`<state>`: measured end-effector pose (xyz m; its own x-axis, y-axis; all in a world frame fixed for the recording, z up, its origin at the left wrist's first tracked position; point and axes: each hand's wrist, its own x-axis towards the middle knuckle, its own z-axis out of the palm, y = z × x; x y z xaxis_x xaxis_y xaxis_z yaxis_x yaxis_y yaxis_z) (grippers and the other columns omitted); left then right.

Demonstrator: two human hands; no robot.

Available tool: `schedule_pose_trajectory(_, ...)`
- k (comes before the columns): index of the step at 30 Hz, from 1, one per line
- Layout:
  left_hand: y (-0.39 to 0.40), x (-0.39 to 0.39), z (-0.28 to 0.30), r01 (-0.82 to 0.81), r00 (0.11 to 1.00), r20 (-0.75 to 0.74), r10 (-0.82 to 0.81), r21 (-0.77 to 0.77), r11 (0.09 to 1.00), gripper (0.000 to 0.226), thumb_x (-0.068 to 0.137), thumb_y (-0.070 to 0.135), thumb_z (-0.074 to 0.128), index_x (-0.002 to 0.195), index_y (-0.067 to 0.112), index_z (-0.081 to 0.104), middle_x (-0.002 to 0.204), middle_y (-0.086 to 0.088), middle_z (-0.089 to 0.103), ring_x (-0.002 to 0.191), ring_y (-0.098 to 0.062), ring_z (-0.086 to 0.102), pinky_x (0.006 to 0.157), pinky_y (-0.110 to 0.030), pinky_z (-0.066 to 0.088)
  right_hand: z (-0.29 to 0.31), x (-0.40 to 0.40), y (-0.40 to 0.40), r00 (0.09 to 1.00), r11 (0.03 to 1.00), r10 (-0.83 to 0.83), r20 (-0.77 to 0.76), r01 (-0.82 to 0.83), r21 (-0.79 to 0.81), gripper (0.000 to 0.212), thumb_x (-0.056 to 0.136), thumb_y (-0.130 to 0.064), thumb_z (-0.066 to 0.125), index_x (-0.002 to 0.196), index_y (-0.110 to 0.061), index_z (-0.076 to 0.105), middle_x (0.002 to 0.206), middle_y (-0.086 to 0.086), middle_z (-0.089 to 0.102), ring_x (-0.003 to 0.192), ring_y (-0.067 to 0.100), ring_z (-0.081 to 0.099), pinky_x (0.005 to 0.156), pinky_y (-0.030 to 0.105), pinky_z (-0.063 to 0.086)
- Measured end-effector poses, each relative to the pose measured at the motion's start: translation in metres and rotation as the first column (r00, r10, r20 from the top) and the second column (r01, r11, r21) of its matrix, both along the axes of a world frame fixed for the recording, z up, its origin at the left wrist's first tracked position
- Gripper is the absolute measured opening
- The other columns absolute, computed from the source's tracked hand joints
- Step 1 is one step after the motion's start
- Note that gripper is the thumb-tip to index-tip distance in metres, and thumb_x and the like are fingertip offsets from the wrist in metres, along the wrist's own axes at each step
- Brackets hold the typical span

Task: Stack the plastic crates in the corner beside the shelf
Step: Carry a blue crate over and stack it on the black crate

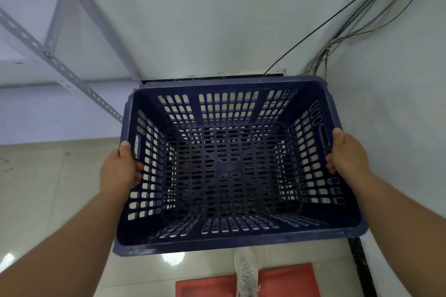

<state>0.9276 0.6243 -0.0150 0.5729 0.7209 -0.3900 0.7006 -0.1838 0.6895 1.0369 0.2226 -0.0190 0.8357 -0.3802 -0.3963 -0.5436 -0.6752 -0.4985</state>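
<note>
Both hands wrapped around one dark blue plastic crate (231,166), open side up, held by its two short side walls. Left hand (120,169) clamped on the left wall just below the rim, thumb on top near the handle slot, fingers curled in through the slots. Right hand (347,154) same deal on the right wall, thumb up by the rim next to that side's handle slot, fingertips hooked into the holes. So fingers closed tight on plastic, not spread at all.

Crate empty, slotted all over, bottom grid fully visible. Sitting in the corner where the back wall meets the right wall, far rim close to the back wall, right rim near the right wall. Can't tell if there's another crate underneath or if it's touching the floor.

Counts: one crate for sure, two hands, one white sneaker (246,272) below the near rim, standing on one red mat (284,282). White metal shelf frame (65,67) off to the left. Bundle of cables (357,21) running down the right corner.
</note>
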Motion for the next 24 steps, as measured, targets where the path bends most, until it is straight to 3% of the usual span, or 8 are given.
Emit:
schedule_pose_trajectory(2,0.001,0.000,-0.001,-0.004,1.000,0.005,0.004,-0.009,1.000,0.049,0.100,0.042,0.026,0.101,0.002,0.054,0.072,-0.011,0.059,0.056,-0.024,0.050,0.052,-0.030,0.041,-0.001,-0.001,0.000,1.000,1.000,-0.001,0.013,0.001,-0.018,0.053,0.101,-0.049,0.018,0.101,-0.008,0.052,0.080,0.020,0.065,0.061,0.032,0.061,0.055,0.034,0.048)
schedule_pose_trajectory(4,0.001,0.000,-0.004,-0.010,1.000,0.011,0.010,-0.007,1.000,0.049,0.100,0.043,0.027,0.100,0.003,0.054,0.072,-0.010,0.059,0.056,-0.024,0.049,0.053,-0.031,0.042,-0.005,0.000,0.000,1.000,0.998,-0.005,0.017,0.006,-0.059,0.059,0.099,-0.053,0.016,0.103,-0.008,0.054,0.084,0.020,0.066,0.067,0.035,0.064,0.070,0.045,0.054)
schedule_pose_trajectory(10,0.001,0.000,-0.002,0.016,0.999,-0.040,-0.016,0.003,1.000,0.051,0.101,0.042,0.023,0.098,0.001,0.052,0.073,-0.014,0.058,0.058,-0.027,0.051,0.053,-0.033,0.043,-0.012,0.000,-0.004,1.000,0.993,-0.001,0.019,0.003,-0.115,0.095,0.077,-0.078,-0.003,0.104,-0.009,0.055,0.100,0.022,0.066,0.088,0.039,0.064,0.083,0.052,0.052)
schedule_pose_trajectory(12,0.005,0.005,0.001,0.067,0.991,-0.117,-0.065,0.013,0.998,0.054,0.100,0.043,0.019,0.101,0.000,0.051,0.083,-0.020,0.061,0.067,-0.032,0.056,0.063,-0.038,0.047,0.002,0.001,0.003,0.999,0.989,0.000,-0.051,-0.008,-0.149,0.080,0.092,-0.065,0.007,0.119,-0.003,0.051,0.118,0.027,0.059,0.104,0.042,0.058,0.092,0.049,0.046)
schedule_pose_trajectory(14,0.012,0.011,0.007,0.116,0.967,-0.232,-0.102,0.049,0.992,0.060,0.099,0.042,0.018,0.113,-0.006,0.051,0.107,-0.029,0.060,0.092,-0.042,0.058,0.084,-0.046,0.047,0.012,0.001,0.008,0.992,0.978,0.013,-0.123,-0.039,-0.205,0.065,0.100,-0.050,0.018,0.133,0.001,0.041,0.134,0.029,0.047,0.120,0.043,0.047,0.099,0.048,0.038)
schedule_pose_trajectory(17,0.010,0.015,0.026,0.153,0.943,-0.313,-0.112,0.110,0.982,0.057,0.099,0.036,0.025,0.132,-0.008,0.040,0.135,-0.034,0.043,0.121,-0.049,0.043,0.103,-0.050,0.035,0.025,-0.006,0.017,0.988,0.924,0.076,-0.137,-0.122,-0.361,0.064,0.099,-0.049,0.028,0.138,0.001,0.035,0.141,0.027,0.038,0.128,0.041,0.037,0.104,0.047,0.031)
schedule_pose_trajectory(21,-0.012,-0.001,0.063,0.171,0.959,-0.254,-0.125,0.169,0.971,0.058,0.098,0.037,0.036,0.142,0.000,0.030,0.142,-0.028,0.039,0.127,-0.044,0.040,0.102,-0.046,0.034,0.043,-0.035,0.046,0.969,0.882,0.235,-0.079,-0.246,-0.402,0.064,0.098,-0.048,0.031,0.140,0.000,0.035,0.148,0.025,0.030,0.134,0.039,0.029,0.109,0.047,0.025)
schedule_pose_trajectory(24,-0.027,-0.024,0.082,0.201,0.968,-0.171,-0.183,0.090,0.976,0.051,0.097,0.035,0.041,0.138,0.004,0.039,0.136,-0.020,0.049,0.115,-0.035,0.050,0.092,-0.037,0.038,0.058,-0.063,0.068,0.954,0.888,0.286,-0.090,-0.299,-0.350,0.064,0.098,-0.050,0.031,0.140,-0.002,0.038,0.150,0.023,0.028,0.136,0.038,0.027,0.111,0.047,0.023)
